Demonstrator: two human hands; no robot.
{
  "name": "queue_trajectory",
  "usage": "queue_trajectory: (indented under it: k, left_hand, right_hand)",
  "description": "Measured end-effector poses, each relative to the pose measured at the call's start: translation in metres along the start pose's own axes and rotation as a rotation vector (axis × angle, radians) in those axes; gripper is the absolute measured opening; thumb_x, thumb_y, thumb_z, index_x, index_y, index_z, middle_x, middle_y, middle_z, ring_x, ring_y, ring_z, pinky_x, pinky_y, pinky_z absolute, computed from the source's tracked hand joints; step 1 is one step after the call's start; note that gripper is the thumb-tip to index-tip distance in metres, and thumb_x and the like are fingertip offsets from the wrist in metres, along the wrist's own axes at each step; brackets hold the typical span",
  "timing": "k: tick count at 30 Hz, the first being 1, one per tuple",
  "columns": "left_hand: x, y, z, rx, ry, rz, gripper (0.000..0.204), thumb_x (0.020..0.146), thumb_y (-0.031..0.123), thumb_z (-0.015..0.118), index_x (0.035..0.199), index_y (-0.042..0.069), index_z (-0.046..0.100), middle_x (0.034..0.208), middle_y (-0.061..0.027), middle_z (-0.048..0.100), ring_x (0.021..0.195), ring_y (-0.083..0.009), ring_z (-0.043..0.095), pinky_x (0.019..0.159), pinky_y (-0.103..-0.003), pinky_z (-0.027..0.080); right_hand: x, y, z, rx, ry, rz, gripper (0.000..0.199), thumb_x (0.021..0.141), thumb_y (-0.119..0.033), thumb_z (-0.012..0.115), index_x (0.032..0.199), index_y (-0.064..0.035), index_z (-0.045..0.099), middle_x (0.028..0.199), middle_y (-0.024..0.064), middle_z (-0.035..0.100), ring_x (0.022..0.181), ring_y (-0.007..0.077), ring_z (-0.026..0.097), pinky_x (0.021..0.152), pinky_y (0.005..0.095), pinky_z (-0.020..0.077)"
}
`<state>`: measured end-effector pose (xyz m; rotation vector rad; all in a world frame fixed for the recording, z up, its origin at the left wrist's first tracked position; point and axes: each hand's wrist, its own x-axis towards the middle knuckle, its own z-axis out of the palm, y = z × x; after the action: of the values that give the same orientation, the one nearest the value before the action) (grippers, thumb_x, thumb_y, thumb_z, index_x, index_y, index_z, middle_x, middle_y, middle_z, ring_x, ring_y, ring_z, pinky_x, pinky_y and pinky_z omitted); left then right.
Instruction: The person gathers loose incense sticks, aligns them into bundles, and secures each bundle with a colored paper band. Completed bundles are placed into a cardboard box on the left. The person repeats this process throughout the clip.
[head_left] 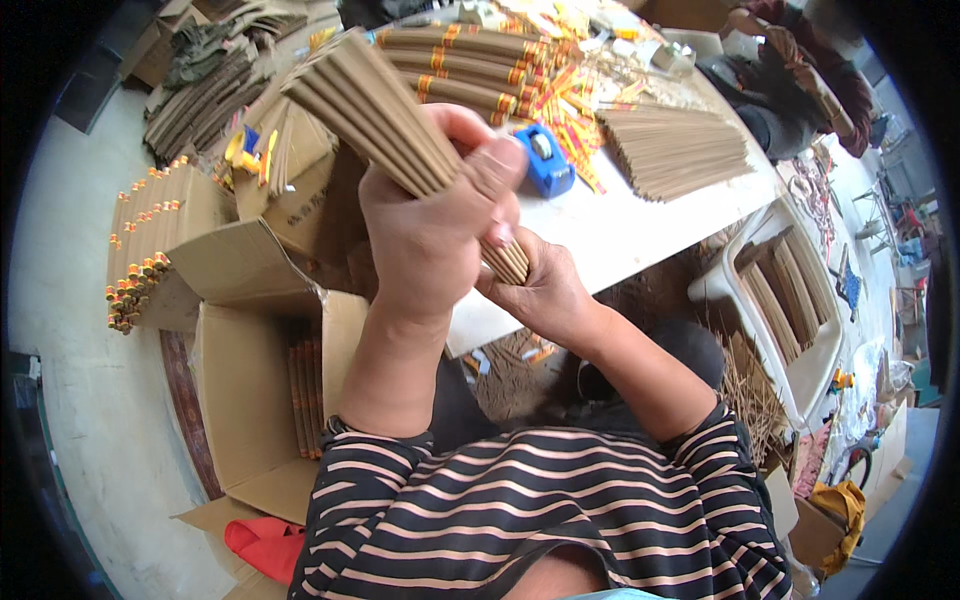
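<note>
A thick bundle of brown incense sticks [370,110] slants across the middle, its wide end up and to the left. My left hand [425,235] is wrapped round the bundle partway along. Lower down, my right hand [550,290] grips the narrower end, where the thin stick ends show beside its thumb. Just beyond my hands, a blue tape dispenser [545,162] stands on the white table [640,225]. Rolled bundles of incense sticks [450,65] with red and yellow bands lie behind, next to a heap of red and yellow paper labels [565,110].
Loose incense sticks [675,150] are piled at the table's right. An open cardboard box [255,370] stands at left, near stacked banded bundles [150,230]. At right, a white plastic tub [810,375] holds more sticks. Another person [800,70] sits at the far right.
</note>
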<state>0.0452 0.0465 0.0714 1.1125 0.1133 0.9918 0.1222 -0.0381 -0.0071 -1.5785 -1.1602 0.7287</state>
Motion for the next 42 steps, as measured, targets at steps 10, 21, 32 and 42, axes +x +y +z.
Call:
queue_trajectory:
  k: [10,21,32,42]
  left_hand:
    - [0.005,-0.046,-0.003,0.254,-0.091,-0.106,0.019,0.078,0.002,0.067,0.072,0.007,0.049,0.061,0.0026,0.05,0.05,-0.0049,0.048,0.047,-0.019,0.04]
    - [0.01,-0.063,-0.009,0.389,-0.082,-0.06,0.021,0.081,0.003,0.063,0.071,0.007,0.046,0.057,0.002,0.047,0.047,-0.0052,0.046,0.045,-0.02,0.039]
    - [0.01,-0.061,-0.019,0.249,0.003,-0.075,0.023,0.08,0.003,0.066,0.065,0.007,0.049,0.058,0.0036,0.048,0.05,-0.0033,0.043,0.046,-0.02,0.036]
    - [0.006,-0.076,-0.029,0.198,0.041,-0.144,0.023,0.081,0.005,0.065,0.066,0.007,0.047,0.056,0.0013,0.048,0.047,-0.0058,0.044,0.046,-0.021,0.038]
  right_hand:
    - [0.033,0.059,-0.002,0.292,-0.05,-0.117,0.031,0.079,-0.01,0.065,0.106,-0.0036,0.051,0.093,0.0083,0.06,0.086,0.0144,0.056,0.077,0.0287,0.046]
    - [0.042,0.068,-0.006,0.22,-0.096,-0.072,0.035,0.079,-0.012,0.065,0.109,-0.0032,0.048,0.09,0.006,0.057,0.085,0.0128,0.051,0.079,0.0285,0.0446]
    - [0.043,0.069,0.007,0.255,-0.042,-0.065,0.027,0.078,-0.015,0.067,0.096,-0.003,0.051,0.083,0.0092,0.059,0.076,0.0155,0.054,0.074,0.0309,0.047]
    - [0.044,0.099,0.016,0.161,-0.033,-0.118,0.023,0.08,-0.02,0.063,0.092,-0.0032,0.052,0.08,0.0149,0.059,0.073,0.0249,0.057,0.071,0.0336,0.047]
